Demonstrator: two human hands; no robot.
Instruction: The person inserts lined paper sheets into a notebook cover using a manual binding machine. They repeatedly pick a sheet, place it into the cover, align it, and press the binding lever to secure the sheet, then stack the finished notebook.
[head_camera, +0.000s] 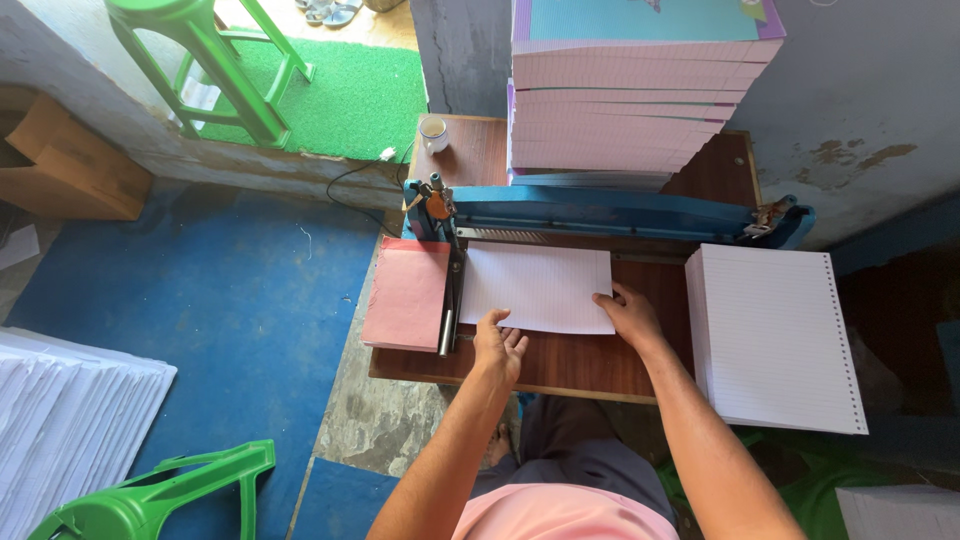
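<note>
Nearest the camera, the person's pink shirt fills the lower edge, both forearms reaching out over a brown wooden table. The left hand lies flat with fingers loosely spread, its fingertips on the near left corner of a stack of ruled white sheets. The right hand rests open on the stack's near right corner, gripping nothing. The stack lies flat on the table, its far edge pushed up under the blue punching machine. Just left of it, past a dark metal bar, lies a pink paper pile. To the right sits a thicker white pile with punched holes. Behind the machine stands a tall stack of pink-edged notebooks, with a small cup beside it. Green plastic stools stand on the floor beyond.
</note>
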